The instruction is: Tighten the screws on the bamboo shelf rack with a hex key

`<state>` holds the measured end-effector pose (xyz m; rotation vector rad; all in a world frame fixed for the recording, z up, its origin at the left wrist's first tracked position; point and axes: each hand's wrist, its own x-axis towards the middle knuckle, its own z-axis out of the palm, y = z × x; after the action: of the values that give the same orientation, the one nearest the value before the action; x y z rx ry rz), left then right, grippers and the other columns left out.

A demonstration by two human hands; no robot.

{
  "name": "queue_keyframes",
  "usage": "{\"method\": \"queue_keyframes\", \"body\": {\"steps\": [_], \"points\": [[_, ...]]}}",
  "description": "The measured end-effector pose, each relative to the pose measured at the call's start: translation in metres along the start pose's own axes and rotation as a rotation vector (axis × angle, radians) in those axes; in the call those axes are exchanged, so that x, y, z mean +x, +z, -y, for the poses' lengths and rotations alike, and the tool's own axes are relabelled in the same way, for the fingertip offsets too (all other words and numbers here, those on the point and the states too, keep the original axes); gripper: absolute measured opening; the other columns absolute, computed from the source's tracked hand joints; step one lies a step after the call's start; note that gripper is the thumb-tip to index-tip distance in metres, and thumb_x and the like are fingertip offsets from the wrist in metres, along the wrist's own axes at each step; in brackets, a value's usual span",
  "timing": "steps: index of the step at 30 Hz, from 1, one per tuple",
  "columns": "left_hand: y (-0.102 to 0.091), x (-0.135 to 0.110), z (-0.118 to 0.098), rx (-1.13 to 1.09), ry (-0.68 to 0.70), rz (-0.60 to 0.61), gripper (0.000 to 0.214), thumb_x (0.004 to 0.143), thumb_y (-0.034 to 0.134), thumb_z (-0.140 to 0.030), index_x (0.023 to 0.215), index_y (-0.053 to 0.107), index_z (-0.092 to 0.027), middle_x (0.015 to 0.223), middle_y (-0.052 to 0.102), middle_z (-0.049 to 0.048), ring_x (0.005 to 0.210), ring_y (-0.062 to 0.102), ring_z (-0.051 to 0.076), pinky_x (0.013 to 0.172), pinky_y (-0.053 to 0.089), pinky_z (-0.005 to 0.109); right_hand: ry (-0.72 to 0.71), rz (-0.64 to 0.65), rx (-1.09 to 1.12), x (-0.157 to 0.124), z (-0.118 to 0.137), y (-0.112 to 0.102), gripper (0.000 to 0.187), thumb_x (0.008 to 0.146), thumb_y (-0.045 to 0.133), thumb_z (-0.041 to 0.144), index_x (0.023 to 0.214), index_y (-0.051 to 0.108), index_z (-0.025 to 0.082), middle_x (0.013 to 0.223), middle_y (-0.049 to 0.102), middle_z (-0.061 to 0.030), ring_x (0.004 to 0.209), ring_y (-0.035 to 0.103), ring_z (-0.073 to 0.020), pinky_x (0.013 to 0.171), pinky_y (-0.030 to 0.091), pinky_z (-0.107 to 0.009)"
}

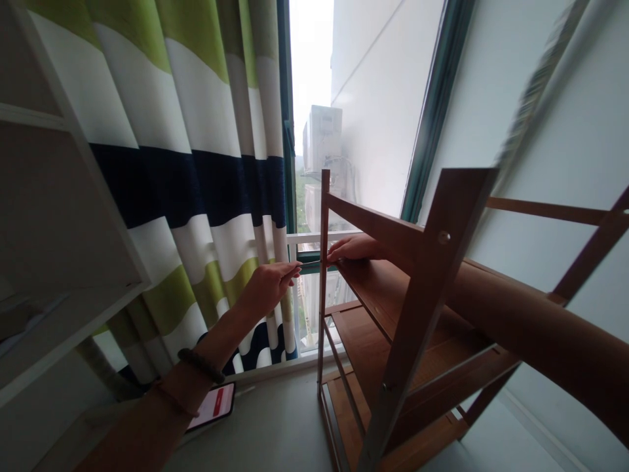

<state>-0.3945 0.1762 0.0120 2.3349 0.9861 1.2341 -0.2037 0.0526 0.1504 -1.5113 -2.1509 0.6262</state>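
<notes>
A brown wooden shelf rack (pixel 427 288) with several tiers stands right of centre. My left hand (pixel 268 286) is closed in a pinch on a thin metal rod (pixel 310 263), whose exact kind I cannot tell. The rod runs level to the far left post (pixel 325 216) of the rack, and its tip meets the outer side there. Reaching through the rack from the right, my right hand (pixel 356 248) rests above an upper shelf board. Its fingers close at the inner side of the same post, opposite the rod. A front post partly covers my right forearm.
A phone (pixel 216 403) with a lit screen lies below my left forearm. Left are white shelves (pixel 73 328) and a striped curtain (pixel 211 170). Behind the rack is a window with a dark green frame (pixel 430 111); a white wall (pixel 555 137) stands right.
</notes>
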Motion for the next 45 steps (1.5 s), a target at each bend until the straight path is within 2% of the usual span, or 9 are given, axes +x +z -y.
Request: {"method": "queue_keyframes", "body": {"steps": [7,14,18,22,27,32,38,41,45], "points": [[-0.006,0.002,-0.010,-0.360,-0.296,0.112,0.033,0.081,0.051,-0.038,0.099,0.065,-0.014,0.085,0.068,0.0067,0.070,0.063,0.016,0.068,0.053,0.033,-0.130,-0.016,-0.025,-0.003,-0.018,0.002,0.019,0.079,0.051,0.010,0.083,0.069,0.012,0.102,0.065,-0.0034,0.104,0.055,-0.0164,0.088,0.039,-0.023],[-0.011,0.006,-0.006,-0.655,-0.452,0.130,0.022,0.074,0.063,-0.028,0.091,0.067,-0.015,0.092,0.068,0.0065,0.080,0.062,0.014,0.078,0.051,0.032,0.003,0.046,-0.252,0.068,-0.064,0.028,0.021,0.070,0.065,0.035,0.073,0.064,0.015,0.074,0.061,-0.0020,0.070,0.055,-0.0165,0.062,0.040,-0.025],[-0.010,0.011,-0.011,-0.627,-0.402,0.067,0.032,0.070,0.068,-0.025,0.099,0.062,-0.015,0.090,0.069,0.0062,0.076,0.065,0.014,0.075,0.053,0.032,-0.018,0.016,-0.318,0.087,-0.082,0.035,0.029,0.072,0.060,0.044,0.072,0.060,0.015,0.068,0.055,-0.0002,0.062,0.049,-0.0133,0.056,0.035,-0.024],[-0.006,0.007,-0.012,-0.347,-0.192,-0.071,0.033,0.068,0.068,-0.034,0.092,0.061,-0.013,0.079,0.070,0.0058,0.069,0.067,0.018,0.065,0.056,0.033,-0.062,0.012,-0.336,0.085,-0.088,0.035,0.034,0.072,0.058,0.048,0.072,0.060,0.015,0.064,0.053,0.0007,0.060,0.047,-0.0123,0.054,0.032,-0.024],[-0.002,-0.002,-0.005,-0.154,0.017,-0.117,0.023,0.070,0.065,-0.038,0.082,0.065,-0.018,0.092,0.070,0.0053,0.075,0.067,0.017,0.065,0.056,0.031,-0.014,0.032,-0.229,0.077,-0.077,0.035,0.035,0.084,0.045,0.043,0.083,0.063,0.013,0.077,0.061,-0.0044,0.068,0.052,-0.0148,0.060,0.037,-0.024],[-0.001,-0.005,-0.007,-0.448,-0.123,-0.090,0.031,0.070,0.065,-0.038,0.089,0.064,-0.014,0.090,0.070,0.0083,0.076,0.067,0.020,0.069,0.057,0.036,0.085,-0.062,-0.155,0.072,-0.065,0.038,0.059,0.086,0.031,0.057,0.075,0.066,0.011,0.078,0.065,-0.0095,0.072,0.057,-0.0180,0.069,0.041,-0.026],[-0.002,-0.001,-0.004,-0.773,-0.366,-0.022,0.026,0.071,0.066,-0.029,0.092,0.065,-0.014,0.093,0.070,0.0082,0.083,0.067,0.018,0.080,0.055,0.033,0.043,-0.091,-0.189,0.073,-0.069,0.042,0.068,0.083,0.025,0.064,0.074,0.066,0.011,0.076,0.065,-0.0093,0.070,0.056,-0.0170,0.068,0.040,-0.025],[-0.002,0.001,-0.002,-0.810,-0.409,0.038,0.031,0.070,0.068,-0.020,0.101,0.062,-0.017,0.096,0.069,0.0069,0.086,0.066,0.017,0.081,0.054,0.031,0.017,-0.110,-0.222,0.075,-0.071,0.042,0.068,0.083,0.024,0.064,0.072,0.066,0.011,0.073,0.064,-0.0079,0.068,0.056,-0.0160,0.069,0.040,-0.025],[-0.003,0.002,-0.002,-0.739,-0.423,0.054,0.026,0.072,0.066,-0.027,0.094,0.064,-0.015,0.093,0.069,0.0081,0.083,0.066,0.017,0.077,0.054,0.031,0.010,-0.134,-0.254,0.077,-0.075,0.044,0.065,0.085,0.025,0.061,0.071,0.067,0.013,0.067,0.062,-0.0058,0.067,0.056,-0.0160,0.069,0.039,-0.025]]}}
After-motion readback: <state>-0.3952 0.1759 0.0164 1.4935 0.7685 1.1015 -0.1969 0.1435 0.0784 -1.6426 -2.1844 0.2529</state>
